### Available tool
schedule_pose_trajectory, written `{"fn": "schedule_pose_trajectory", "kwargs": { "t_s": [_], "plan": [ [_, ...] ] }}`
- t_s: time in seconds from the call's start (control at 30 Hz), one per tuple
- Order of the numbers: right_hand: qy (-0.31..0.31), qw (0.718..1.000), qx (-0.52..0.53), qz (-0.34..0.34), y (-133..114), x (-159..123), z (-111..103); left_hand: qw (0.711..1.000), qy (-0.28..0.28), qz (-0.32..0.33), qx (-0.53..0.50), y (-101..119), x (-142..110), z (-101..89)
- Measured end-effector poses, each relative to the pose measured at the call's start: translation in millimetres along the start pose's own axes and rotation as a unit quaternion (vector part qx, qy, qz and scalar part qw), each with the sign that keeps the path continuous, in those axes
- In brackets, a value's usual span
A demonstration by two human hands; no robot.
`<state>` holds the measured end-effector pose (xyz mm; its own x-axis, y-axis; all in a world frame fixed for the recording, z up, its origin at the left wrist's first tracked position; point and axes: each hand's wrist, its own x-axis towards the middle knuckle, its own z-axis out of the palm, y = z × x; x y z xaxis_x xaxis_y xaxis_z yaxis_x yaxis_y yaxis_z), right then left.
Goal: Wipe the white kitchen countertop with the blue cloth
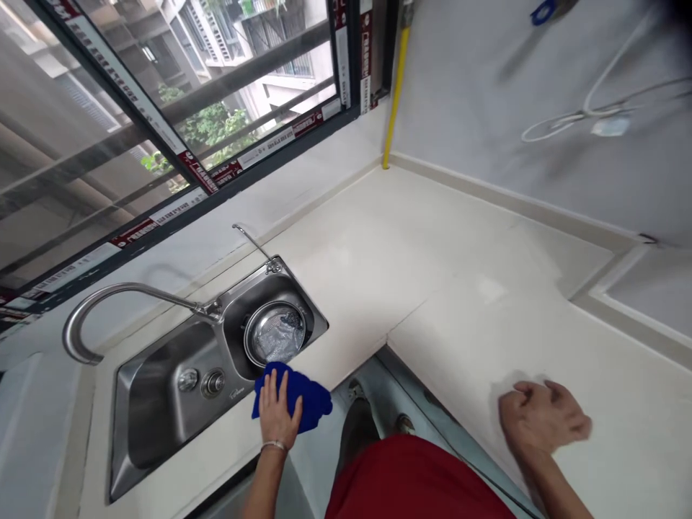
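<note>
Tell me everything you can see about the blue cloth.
The blue cloth is deep, plain blue, soft-looking and loosely bunched, with uneven edges. It lies on the pale countertop, reaching the front rim of the double sink and overhanging the counter's front edge. The left hand rests spread on top.

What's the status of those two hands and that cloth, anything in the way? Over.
Left hand flat on blue cloth, beside sink. Right hand apart, at the counter, fingers loosely curled. Nothing seen blocking the cloth; steel strainer in neighbouring basin.

Matt cloth (309, 404) — smooth metal sink (154, 393).
</note>
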<state>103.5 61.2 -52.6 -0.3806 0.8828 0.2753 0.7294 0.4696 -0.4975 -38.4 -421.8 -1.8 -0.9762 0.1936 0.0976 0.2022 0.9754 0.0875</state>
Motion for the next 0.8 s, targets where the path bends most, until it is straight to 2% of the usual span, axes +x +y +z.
{"fn": "schedule_pose_trajectory", "kwargs": {
  "t_s": [0.1, 0.17, 0.4, 0.57, 0.8],
  "plan": [
    [0.053, 0.999, 0.001, -0.012, -0.1, -0.3, 4.6, 1.000, 0.014, 0.018, 0.002, -18.6, -7.4, -0.3],
    [0.070, 0.997, 0.004, -0.022, 0.0, -0.1, 6.6, 0.999, 0.024, 0.028, 0.002, -23.5, -8.4, -0.1],
    [0.050, 0.998, 0.014, -0.029, -3.6, -0.6, 0.4, 0.998, 0.044, 0.024, 0.023, -11.4, -3.0, 1.2],
    [0.047, 0.997, 0.037, -0.043, -2.5, -1.3, -0.2, 0.998, 0.056, -0.007, 0.031, 23.5, 12.8, 8.6],
    [0.052, 0.997, 0.029, -0.057, -3.5, -0.1, 1.7, 0.999, 0.017, 0.038, 0.009, 110.1, 60.6, 21.4]
  ]
}}
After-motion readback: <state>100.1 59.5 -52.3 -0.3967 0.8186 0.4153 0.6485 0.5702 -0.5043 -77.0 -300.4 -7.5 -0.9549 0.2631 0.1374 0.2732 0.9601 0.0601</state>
